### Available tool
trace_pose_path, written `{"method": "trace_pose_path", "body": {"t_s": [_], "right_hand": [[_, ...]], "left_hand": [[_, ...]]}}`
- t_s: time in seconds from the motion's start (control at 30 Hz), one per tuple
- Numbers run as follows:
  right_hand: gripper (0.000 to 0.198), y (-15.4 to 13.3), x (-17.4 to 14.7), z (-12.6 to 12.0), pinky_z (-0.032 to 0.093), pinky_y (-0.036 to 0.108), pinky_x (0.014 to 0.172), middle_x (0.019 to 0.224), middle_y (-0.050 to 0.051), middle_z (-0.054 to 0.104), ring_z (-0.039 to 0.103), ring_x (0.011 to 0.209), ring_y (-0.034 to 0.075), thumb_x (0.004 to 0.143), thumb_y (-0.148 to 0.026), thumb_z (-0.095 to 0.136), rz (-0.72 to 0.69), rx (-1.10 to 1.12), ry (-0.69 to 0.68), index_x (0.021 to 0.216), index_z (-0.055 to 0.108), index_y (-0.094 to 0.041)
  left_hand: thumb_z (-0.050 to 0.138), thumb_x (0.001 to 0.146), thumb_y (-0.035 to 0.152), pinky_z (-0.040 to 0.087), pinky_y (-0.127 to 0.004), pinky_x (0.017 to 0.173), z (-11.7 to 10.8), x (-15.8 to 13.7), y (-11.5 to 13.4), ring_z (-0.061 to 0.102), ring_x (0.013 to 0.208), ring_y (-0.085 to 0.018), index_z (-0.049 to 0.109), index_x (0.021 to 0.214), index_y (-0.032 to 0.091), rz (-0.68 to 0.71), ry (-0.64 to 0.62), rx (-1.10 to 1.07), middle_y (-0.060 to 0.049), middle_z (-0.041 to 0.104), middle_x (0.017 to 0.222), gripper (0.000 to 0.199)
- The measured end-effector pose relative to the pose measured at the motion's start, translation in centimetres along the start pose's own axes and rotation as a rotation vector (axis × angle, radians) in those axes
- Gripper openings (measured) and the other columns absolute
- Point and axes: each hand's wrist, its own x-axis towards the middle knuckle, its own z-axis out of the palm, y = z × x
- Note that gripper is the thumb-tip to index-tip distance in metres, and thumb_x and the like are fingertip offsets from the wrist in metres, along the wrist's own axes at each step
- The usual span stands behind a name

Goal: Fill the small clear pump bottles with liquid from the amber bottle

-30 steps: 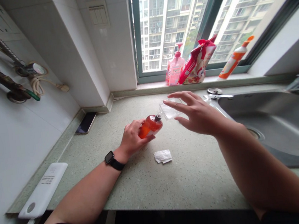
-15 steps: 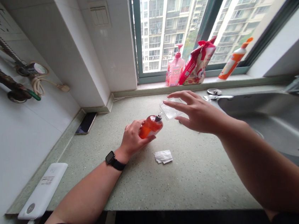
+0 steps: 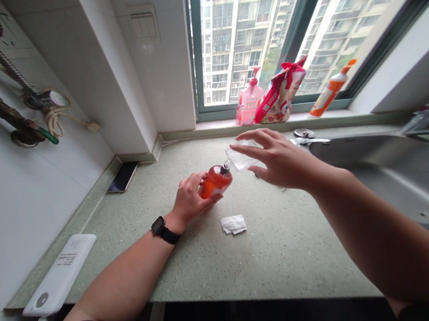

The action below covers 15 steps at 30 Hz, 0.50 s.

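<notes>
A person's left hand point(image 3: 191, 196), a black watch point(image 3: 158, 225) at the wrist, grasps a bottle of orange-red liquid point(image 3: 216, 180) above a speckled green countertop point(image 3: 278, 256), the bottle tilted with its dark neck toward a clear container point(image 3: 240, 159). The palm and fingers hide the bottle's base and much of its near side, and whatever label it carries cannot be read. The two necks meet or nearly meet; whether they touch is hard to make out.

The right hand point(image 3: 279, 161) grips the clear container from its far end, fingers spread along the top and thumb below, covering that end. The container's see-through walls blend into the pale surface, so its contents are hard to judge. A small dark object point(image 3: 257, 176) shows by the right thumb, mostly hidden and too small to identify.

A folded white tissue point(image 3: 233, 225) lies on the countertop, nearer the person than the bottles. At left, a dark-screened phone point(image 3: 123, 177) rests against the wall and a white power bank point(image 3: 60, 274) sits at the counter's edge, its fine print illegible and its cable cut off by the frame.

On the windowsill stand a pink pump bottle point(image 3: 249, 105), a red bag point(image 3: 280, 95) that covers part of it, and a leaning orange-and-white bottle point(image 3: 328, 95). The right forearm blocks part of the steel sink point(image 3: 398, 161), which runs out of frame at right.
</notes>
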Motion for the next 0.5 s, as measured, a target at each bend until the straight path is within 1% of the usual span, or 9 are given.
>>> {"method": "trace_pose_path", "body": {"t_s": [0.2, 0.5], "right_hand": [[0.067, -0.13, 0.38, -0.16, 0.050, 0.062, 0.116, 0.150, 0.014, 0.062, 0.057, 0.139, 0.035, 0.093, -0.014, 0.068, -0.007, -0.028, -0.022, 0.157, 0.055, -0.031], [0.068, -0.59, 1.01, -0.35, 0.049, 0.059, 0.115, 0.151, 0.014, 0.062, 0.055, 0.139, 0.036, 0.093, -0.015, 0.069, -0.004, -0.063, -0.058, 0.158, 0.055, -0.030]], "left_hand": [[0.084, 0.087, 0.061, 0.057, -0.049, 0.097, 0.04, 0.08, 0.04, 0.076, 0.102, -0.027, 0.061, 0.135, 0.023, -0.015, 0.002, -0.017, -0.009, 0.077, 0.117, 0.065], [0.081, 0.089, 0.061, 0.059, -0.046, 0.093, -0.12, 0.13, 0.30, 0.076, 0.102, -0.028, 0.060, 0.134, 0.024, -0.047, -0.009, -0.036, -0.009, 0.077, 0.118, 0.062]]}}
